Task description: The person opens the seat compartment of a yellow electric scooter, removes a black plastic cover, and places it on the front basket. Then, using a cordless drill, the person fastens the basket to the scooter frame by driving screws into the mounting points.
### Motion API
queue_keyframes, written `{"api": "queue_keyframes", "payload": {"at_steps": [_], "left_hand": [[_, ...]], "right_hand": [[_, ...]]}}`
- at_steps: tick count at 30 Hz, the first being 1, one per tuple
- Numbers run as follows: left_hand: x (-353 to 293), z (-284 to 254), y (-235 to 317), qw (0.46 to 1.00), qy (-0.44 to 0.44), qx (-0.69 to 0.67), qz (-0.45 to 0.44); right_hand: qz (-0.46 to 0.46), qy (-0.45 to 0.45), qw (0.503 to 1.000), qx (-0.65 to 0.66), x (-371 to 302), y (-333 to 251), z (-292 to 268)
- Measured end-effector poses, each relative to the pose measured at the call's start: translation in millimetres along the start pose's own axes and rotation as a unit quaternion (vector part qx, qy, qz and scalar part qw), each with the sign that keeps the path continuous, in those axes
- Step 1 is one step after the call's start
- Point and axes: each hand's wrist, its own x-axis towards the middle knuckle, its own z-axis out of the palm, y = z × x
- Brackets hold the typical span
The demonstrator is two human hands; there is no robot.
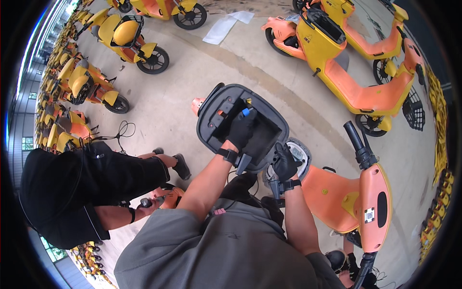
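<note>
A dark grey open storage bin (207,137) of a scooter lies before me. Inside it, my left hand (240,131), in a black glove, is closed around a small blue-topped piece (246,111); the rest of that piece is hidden. Orange and yellow fittings show on the bin's inner wall near the fingers. My right hand (286,163), also gloved in black, is half curled with its fingers apart, beside the bin's right edge. It partly covers a rounded grey housing (307,156) with a pale inside and a small display.
An orange scooter's body (329,190) and handlebar (353,137) extend to the right. Yellow and orange scooters (332,72) stand around. At left, a person in black (110,168) holds a dark tool (146,203). A white sheet (224,29) lies on the floor, and a cable (122,135) loops at left.
</note>
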Motion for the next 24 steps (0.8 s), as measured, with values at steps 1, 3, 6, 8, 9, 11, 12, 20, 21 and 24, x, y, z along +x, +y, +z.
{"api": "queue_keyframes", "payload": {"at_steps": [1,3,6,8,9,11,12,20,21,24], "left_hand": [[-3,3,7,0.999,-0.031,-0.038,0.017],[-11,7,24,0.988,-0.067,-0.137,-0.030],[-25,13,37,0.976,-0.020,-0.211,-0.047],[-30,11,43,0.948,-0.021,-0.308,-0.080],[-31,10,44,0.948,-0.019,-0.305,-0.092],[-31,6,44,0.972,-0.061,-0.222,-0.050],[-30,5,43,0.978,-0.055,-0.198,-0.045],[-23,21,17,0.914,0.227,0.279,0.190],[-25,19,17,0.954,0.197,0.208,0.086],[-28,10,24,0.992,0.060,-0.021,-0.110]], "right_hand": [[0.010,0.017,1.000,-0.021,-1,-1,-3],[-0.068,0.011,0.981,-0.179,-1,2,-5],[-0.020,-0.002,0.995,-0.099,-2,0,-8],[0.015,-0.030,0.999,-0.041,-3,-1,-9],[0.005,-0.009,0.999,-0.048,-4,-1,-9],[-0.024,-0.003,0.994,-0.110,-5,0,-14],[-0.042,-0.021,0.986,-0.160,-5,0,-18],[-0.240,-0.007,0.806,-0.542,5,15,-49],[-0.249,-0.008,0.800,-0.546,5,15,-48],[-0.114,-0.054,0.951,-0.281,0,9,-39]]}}
